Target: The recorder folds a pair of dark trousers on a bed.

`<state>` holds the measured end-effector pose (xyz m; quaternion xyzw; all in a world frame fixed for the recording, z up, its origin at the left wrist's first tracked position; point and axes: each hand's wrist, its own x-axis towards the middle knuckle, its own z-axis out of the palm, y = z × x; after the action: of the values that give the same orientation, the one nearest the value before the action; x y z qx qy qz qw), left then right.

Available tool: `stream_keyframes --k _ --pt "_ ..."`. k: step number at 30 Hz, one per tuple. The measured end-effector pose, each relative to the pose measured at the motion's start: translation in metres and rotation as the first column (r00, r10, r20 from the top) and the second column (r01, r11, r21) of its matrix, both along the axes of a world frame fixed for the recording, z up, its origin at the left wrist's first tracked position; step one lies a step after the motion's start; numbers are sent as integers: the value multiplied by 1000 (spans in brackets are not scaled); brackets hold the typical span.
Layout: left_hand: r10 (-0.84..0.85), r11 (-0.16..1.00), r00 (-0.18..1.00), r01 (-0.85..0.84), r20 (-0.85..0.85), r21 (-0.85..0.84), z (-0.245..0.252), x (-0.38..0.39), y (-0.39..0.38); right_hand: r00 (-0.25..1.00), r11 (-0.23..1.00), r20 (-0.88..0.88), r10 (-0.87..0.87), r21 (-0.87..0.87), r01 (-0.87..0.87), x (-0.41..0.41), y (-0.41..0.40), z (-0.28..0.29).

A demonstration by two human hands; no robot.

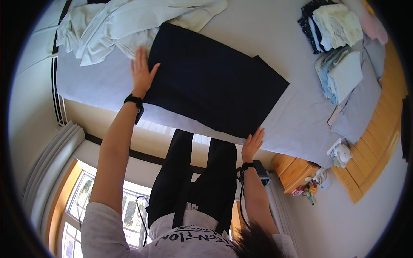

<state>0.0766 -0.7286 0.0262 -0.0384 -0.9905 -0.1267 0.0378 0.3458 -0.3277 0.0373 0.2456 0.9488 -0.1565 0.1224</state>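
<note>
A black folded garment (213,80) lies flat on the bed's grey sheet (290,122), with one corner jutting out at its right end. My left hand (142,71) rests at the garment's left edge, palm down and fingers apart, with the thumb on the cloth. At the lower right corner, near the bed's edge, my right hand (253,143) touches the cloth with its fingers extended. Neither hand grasps anything. Black bands circle both wrists. Beyond my left hand, a crumpled whitish cloth (113,32) lies partly beside the garment's top left corner.
Two stacks of folded clothes, one upper (337,25) and one lower (343,75), lie at the right by a grey pillow (361,106). A phone (334,115) and a white plush toy (342,154) are near the wooden headboard (371,142). A wooden nightstand (293,171) stands beside the bed.
</note>
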Motion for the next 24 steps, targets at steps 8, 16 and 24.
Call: stream_keyframes --k 8,16,24 --pt "164 953 986 -162 15 258 -1 -1 11 741 373 237 -628 -744 554 -58 59 5" --pt "386 858 820 -488 423 164 10 -14 8 785 203 482 -389 -786 584 -118 73 18" --pt "313 588 559 -749 768 306 30 -6 6 833 193 389 -393 -851 488 -111 79 25"
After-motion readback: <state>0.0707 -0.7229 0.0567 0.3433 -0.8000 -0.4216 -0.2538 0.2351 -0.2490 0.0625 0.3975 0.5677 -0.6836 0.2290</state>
